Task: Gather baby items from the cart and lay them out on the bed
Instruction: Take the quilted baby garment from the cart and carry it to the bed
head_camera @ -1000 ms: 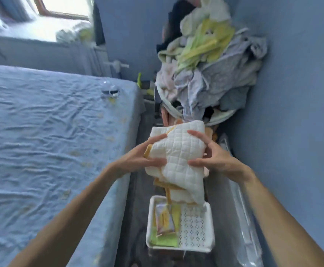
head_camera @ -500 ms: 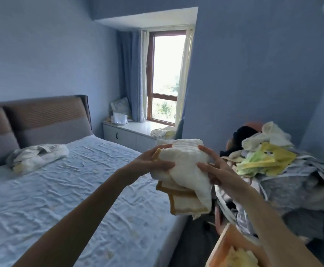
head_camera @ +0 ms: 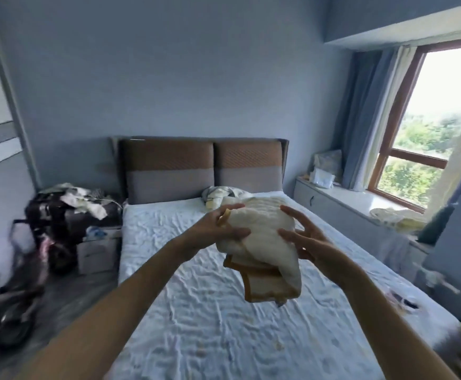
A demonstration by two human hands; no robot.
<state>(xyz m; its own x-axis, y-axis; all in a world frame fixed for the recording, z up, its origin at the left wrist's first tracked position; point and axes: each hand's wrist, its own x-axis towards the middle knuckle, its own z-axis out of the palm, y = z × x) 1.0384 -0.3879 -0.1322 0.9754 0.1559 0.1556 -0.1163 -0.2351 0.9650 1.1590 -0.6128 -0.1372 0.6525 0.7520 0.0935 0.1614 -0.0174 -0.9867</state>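
Note:
I hold a folded white quilted baby pad (head_camera: 262, 231) with yellow-brown trim in the air above the bed (head_camera: 196, 311). My left hand (head_camera: 218, 229) grips its left side, thumb under and fingers on top. My right hand (head_camera: 303, 237) clasps its right side. The pad's lower folds hang down loosely below my hands. The bed has a wrinkled pale blue sheet and a brown and grey headboard (head_camera: 201, 168). The cart is out of view.
A crumpled cloth (head_camera: 223, 194) lies near the headboard. A stroller (head_camera: 18, 259), a dark bag piled with clothes (head_camera: 73, 207) and a box (head_camera: 97, 250) stand left of the bed. A window ledge (head_camera: 361, 201) with items runs along the right.
My view has swung from the cart and laundry pile round to face the bed head-on. Both hands have carried the folded pad out over the mattress.

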